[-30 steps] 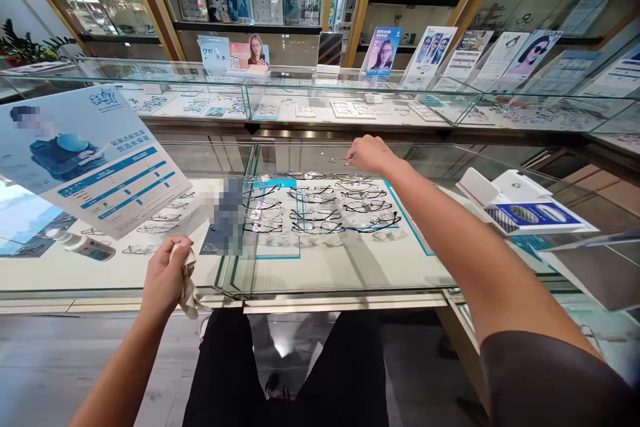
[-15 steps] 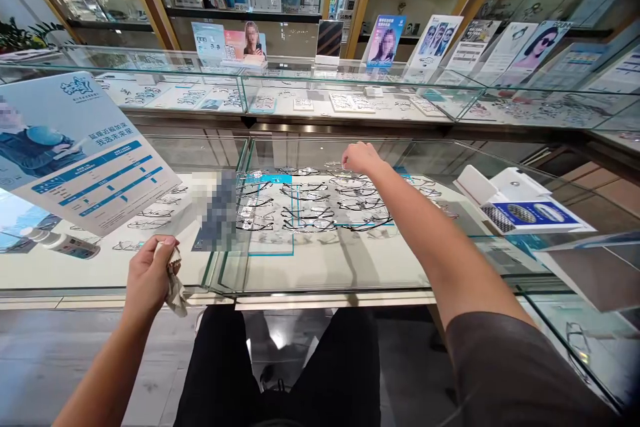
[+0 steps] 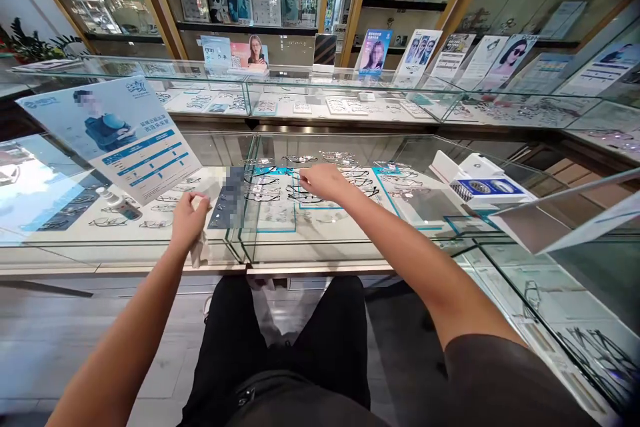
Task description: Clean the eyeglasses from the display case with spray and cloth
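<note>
My left hand (image 3: 187,220) is closed on a crumpled pale cleaning cloth (image 3: 199,250) and hovers at the near edge of the glass display case (image 3: 320,260). My right hand (image 3: 323,180) reaches into the case, fingers curled over the rows of eyeglass frames (image 3: 280,190) laid out on a white mat with teal borders. Whether those fingers hold a frame is hidden by the hand itself.
A blue and white poster (image 3: 120,133) stands on the case at left, with a small spray bottle (image 3: 117,203) beneath it. A white lens display box (image 3: 483,183) sits at right. More glass counters with brochures stand behind. My dark-trousered legs are below.
My right hand has drawn back from the far row of frames toward the middle rows. My left hand with the cloth has risen closer to the case edge.
</note>
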The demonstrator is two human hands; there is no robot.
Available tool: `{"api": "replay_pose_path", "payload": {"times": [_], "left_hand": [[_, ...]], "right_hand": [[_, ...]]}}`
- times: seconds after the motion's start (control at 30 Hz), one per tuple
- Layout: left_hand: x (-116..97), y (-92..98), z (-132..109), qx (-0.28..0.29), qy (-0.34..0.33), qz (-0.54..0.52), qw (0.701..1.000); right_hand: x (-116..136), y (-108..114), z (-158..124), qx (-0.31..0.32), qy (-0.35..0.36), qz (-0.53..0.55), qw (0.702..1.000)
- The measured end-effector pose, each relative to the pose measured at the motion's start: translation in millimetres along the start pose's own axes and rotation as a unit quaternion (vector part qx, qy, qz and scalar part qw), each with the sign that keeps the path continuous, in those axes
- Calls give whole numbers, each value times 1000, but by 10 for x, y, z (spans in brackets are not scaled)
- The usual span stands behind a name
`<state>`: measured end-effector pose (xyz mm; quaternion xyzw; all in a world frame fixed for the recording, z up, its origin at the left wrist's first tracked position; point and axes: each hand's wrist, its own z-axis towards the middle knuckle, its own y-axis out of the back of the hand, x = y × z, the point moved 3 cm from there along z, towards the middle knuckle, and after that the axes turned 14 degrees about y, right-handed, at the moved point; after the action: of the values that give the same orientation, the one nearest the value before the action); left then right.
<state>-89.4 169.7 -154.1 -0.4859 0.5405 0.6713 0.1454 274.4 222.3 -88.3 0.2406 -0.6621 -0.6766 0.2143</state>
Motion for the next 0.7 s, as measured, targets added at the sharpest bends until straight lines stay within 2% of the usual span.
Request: {"api": "replay_pose_path", "payload": {"times": [0.1, 0.2, 0.33, 0.43, 0.5, 0.57, 0.63, 0.7], "left_hand": [[-95, 48, 91, 8, -31, 88, 996], [-133, 63, 107, -33, -76, 128, 988], [-97, 46, 47, -112, -137, 144, 974], [-93, 32, -93, -125, -179, 114, 969], [-128, 17, -301, -109, -203, 88, 969], [-180, -10, -641, -90, -213, 100, 968], [-257, -48, -1122, -46, -277, 79, 957], [-329, -94, -1667, 19, -379, 52, 924]], "right_hand": [[71, -151, -128, 11, -34, 16, 999], [98, -266, -200, 16, -60, 20, 998], [137, -327, -244, 29, -85, 26, 996], [177, -279, -280, 36, -89, 23, 995], [260, -218, -314, 36, -84, 19, 996], [441, -186, -360, 31, -64, 19, 997], [743, -242, -434, 24, -22, 28, 999], [1123, -410, -562, 16, 27, 42, 999]]}}
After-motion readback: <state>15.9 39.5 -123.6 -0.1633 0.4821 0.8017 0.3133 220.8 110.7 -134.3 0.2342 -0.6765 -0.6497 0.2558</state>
